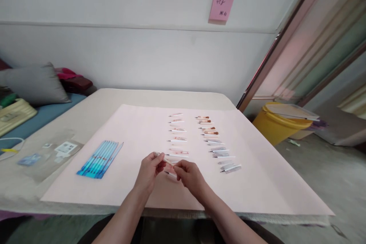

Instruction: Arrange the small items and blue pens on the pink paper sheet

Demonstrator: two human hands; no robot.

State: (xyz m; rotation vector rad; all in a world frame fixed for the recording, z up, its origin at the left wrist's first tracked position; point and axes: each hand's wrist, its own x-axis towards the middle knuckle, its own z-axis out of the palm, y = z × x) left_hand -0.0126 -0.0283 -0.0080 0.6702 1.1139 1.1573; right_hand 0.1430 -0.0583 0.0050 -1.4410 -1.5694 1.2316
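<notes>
Two bare forearms (pixel 122 213) come nearest to the camera, reaching in over the near edge of the table (pixel 160 97). Left hand (pixel 151 167) is closed, with thumb and fingers pinching a slim pale stick (pixel 168 161); right hand (pixel 188 174) has its fingertips gathered around the right end of the same stick. This stick is held above the pink sheet (pixel 137 126), just beside the near end of the middle row of pens (pixel 178 140). I judge that the step in hand is fine handling of one piece, perhaps fitting or adjusting its end. For the next move, a steady left pinch and small, gentle work of the right fingertips seem necessary.

To the right lies a second row of pens (pixel 211 133), with brown tops at its far part. To the left, blue pencils (pixel 98 158) lie side by side.

As for containers, a clear plastic bag (pixel 42 169) with a white label (pixel 66 147) lies flat at left; a bluish patch shows at its left part, but whether it is inside, I cannot tell. At far right stands a yellow bucket (pixel 265 124), whose inside is hidden.
</notes>
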